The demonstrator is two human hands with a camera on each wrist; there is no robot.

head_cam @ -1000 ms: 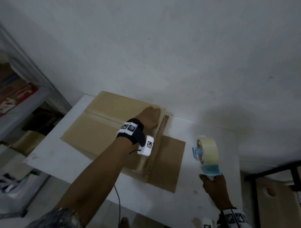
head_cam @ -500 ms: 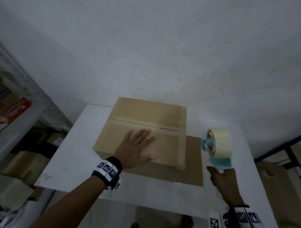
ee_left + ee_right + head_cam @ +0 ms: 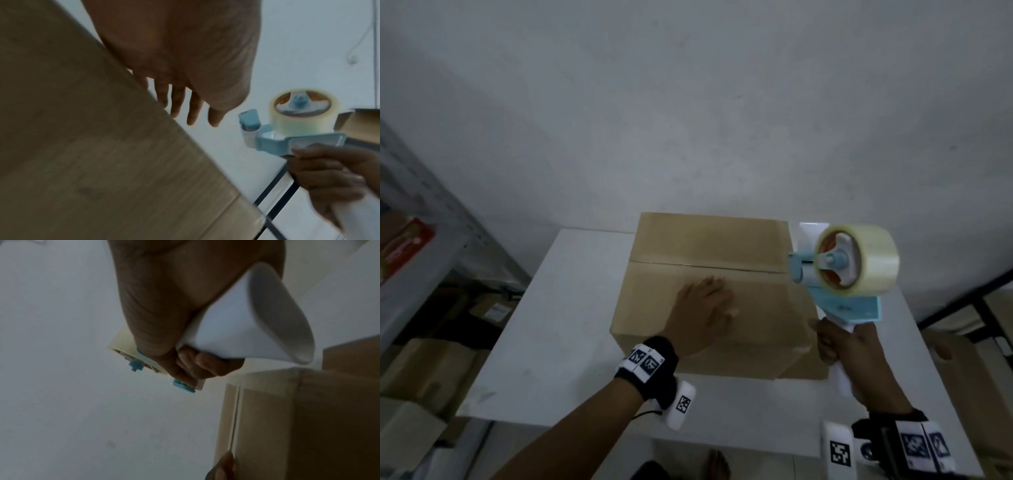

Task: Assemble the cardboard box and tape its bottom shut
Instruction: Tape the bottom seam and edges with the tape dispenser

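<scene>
- Your right hand (image 3: 859,363) is nearest the camera, at the right front of the white table (image 3: 558,308). Its fingers are wrapped around the white handle of the tape dispenser (image 3: 849,274); the right wrist view shows the fingers (image 3: 205,363) curled under that handle.
- You hold the dispenser raised, just beside the right edge of the cardboard box (image 3: 709,240). Its blue frame carries a roll of clear tape (image 3: 873,263), and the blue front end points left, toward the box's centre seam.
- Your left hand (image 3: 705,308) lies palm down on the near flap of the box, fingers straight and slightly spread, pressing the flap flat. The left wrist view shows the fingertips (image 3: 193,113) extended past the cardboard edge.
- The box stands assembled in the middle of the table, flaps folded shut on top. The seam between the two flaps runs left to right, just beyond your left fingertips. A strip of tape on it cannot be made out.
- A flat piece of cardboard (image 3: 811,370) lies under the box, showing at its right front corner.
- Shelving (image 3: 421,212) with cartons stands well to the left; a plain wall (image 3: 688,102) rises behind the table.
</scene>
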